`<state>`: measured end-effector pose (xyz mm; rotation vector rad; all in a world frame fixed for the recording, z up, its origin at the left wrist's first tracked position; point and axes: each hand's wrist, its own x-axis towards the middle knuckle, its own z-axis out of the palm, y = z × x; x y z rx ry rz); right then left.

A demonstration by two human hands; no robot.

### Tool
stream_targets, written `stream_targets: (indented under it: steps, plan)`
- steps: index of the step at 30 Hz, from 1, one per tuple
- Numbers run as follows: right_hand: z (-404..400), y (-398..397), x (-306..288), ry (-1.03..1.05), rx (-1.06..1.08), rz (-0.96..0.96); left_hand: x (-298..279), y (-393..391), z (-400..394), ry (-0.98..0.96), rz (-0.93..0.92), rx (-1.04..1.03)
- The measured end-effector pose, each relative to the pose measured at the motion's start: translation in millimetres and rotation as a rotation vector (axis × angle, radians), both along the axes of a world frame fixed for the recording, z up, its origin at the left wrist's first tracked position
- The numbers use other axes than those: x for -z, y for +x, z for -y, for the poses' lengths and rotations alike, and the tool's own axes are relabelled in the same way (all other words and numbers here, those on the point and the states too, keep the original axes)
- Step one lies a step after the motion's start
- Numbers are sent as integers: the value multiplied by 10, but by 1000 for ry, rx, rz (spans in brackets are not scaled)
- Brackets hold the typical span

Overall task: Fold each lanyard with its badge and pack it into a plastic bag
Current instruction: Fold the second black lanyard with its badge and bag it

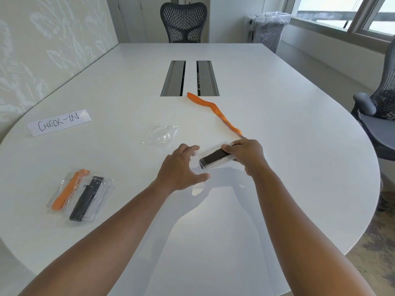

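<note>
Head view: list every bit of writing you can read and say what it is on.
"CHECK-IN": handwritten in dark marker on the white paper sign lying on the table, far left.

No other writing is readable. The packed bags, the empty bag and the bag in the right hand show no print.

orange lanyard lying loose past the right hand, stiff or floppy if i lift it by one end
Probably floppy: the orange lanyard lies in soft bends and twists across the table. It looks like thin flat ribbon, so likely light, and it would dangle and drag rather than hold shape.
</note>
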<state>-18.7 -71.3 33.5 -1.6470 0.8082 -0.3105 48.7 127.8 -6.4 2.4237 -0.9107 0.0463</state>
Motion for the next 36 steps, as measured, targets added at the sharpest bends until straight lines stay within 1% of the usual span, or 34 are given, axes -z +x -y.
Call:
stream_targets:
  steps: [4,6,8,9,10,12,14,17,19,21,24,30,33,36]
  plan:
    - [-66,8,-114,-62,-92,-4,-23,-20,24,-27,25,23]
    - [-130,17,-143,-61,-158,7,-63,-39,51,-20,37,38]
    - [-168,27,-139,-65,-221,25,-120,-46,69,-27,2,39]
    - [-171,31,-139,-75,-239,32,-156,-45,73,-51,-63,36]
    - [-166,31,-148,-82,-248,43,-184,-33,75,-98,-170,34]
    - [-127,40,-183,-84,-247,72,-241,3,77,-248,-442,26]
    - [-84,46,-237,-89,-250,111,-276,55,77,-397,-645,15]
    - [-52,46,-341,-158,-262,135,-323,83,69,-568,-849,36]
    - [-60,39,-395,-218,-282,144,-335,67,74,-596,-915,23]
    - [-87,27,-444,-278,-307,140,-347,44,103,-631,-957,-3]
    - [-133,20,-471,-344,-324,129,-379,22,162,-764,-1007,-58]
    - [-148,-15,-551,-422,-382,145,-445,-50,231,-889,-1012,-94]
    - [-164,-35,-542,-457,-441,93,-499,-74,265,-900,-991,-105]
    - [-192,-48,-557,-492,-449,87,-517,-94,282,-918,-947,-147]
